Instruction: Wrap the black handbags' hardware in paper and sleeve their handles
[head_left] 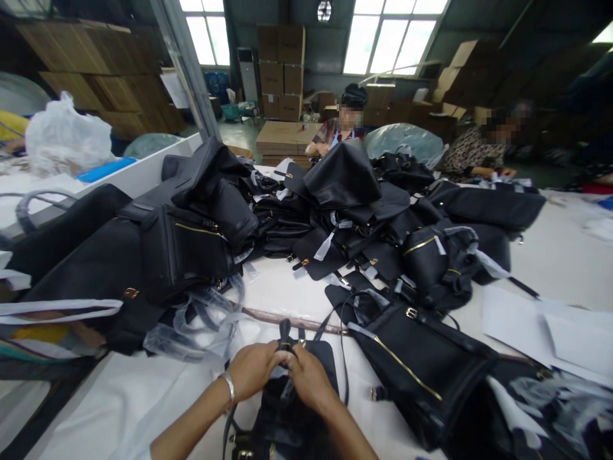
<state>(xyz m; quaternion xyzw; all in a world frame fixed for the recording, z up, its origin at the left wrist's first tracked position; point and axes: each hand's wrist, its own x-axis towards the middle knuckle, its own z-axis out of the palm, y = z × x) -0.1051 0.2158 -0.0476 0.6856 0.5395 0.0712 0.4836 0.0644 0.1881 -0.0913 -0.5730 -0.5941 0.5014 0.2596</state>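
Observation:
A black leather bag (292,415) lies on the white table (143,396) right in front of me. My left hand (253,369), with a silver bracelet on the wrist, and my right hand (306,375) meet at the bag's top edge. Both are closed in a pinch on the bag's black strap (285,335) near a gold buckle. Thin black straps loop away from the bag toward the right.
Piles of black bags with gold zips cover the table: one heap at left (177,249), one at centre (345,211), one at right (421,364). Clear plastic wrappers (201,326) lie left of my hands. White paper sheets (550,332) lie right. Two people sit at the far side.

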